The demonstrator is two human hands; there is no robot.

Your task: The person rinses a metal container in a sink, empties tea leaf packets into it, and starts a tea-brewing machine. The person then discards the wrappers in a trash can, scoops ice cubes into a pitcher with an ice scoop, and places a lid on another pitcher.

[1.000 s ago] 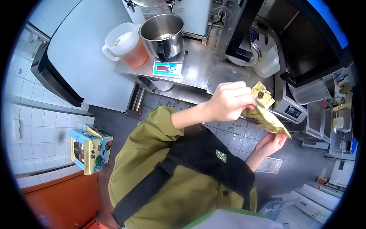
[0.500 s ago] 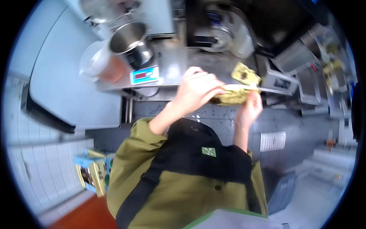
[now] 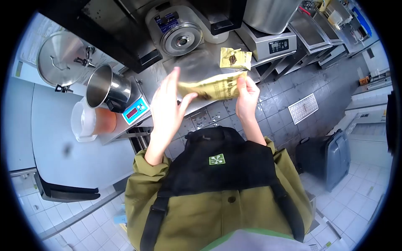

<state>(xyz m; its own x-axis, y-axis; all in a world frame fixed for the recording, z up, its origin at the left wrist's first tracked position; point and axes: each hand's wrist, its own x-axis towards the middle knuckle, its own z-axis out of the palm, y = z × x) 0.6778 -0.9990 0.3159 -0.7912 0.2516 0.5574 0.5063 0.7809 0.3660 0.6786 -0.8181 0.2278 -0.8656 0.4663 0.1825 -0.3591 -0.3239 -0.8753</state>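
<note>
A yellow printed packet (image 3: 217,88) is held up over the counter's front edge, slightly blurred. My right hand (image 3: 247,96) pinches its right end between thumb and fingers. At the packet's left end, my left hand (image 3: 165,108) is open, fingers stretched upward and thumb apart; whether it touches the packet I cannot tell. Just behind, a second yellow packet (image 3: 234,59) of the same look lies on the steel counter (image 3: 190,62).
On the left stand a steel pot (image 3: 100,90), a digital scale (image 3: 136,111) and a plastic jug (image 3: 90,121) with orange-brown contents. Behind are a lidded cooker (image 3: 182,39) and an induction hob (image 3: 274,44). A grey bin (image 3: 331,161) stands right.
My left hand has opened from its closed grip on the packet's left end. My right hand still holds the packet. The head view has turned, showing more of the counter.
</note>
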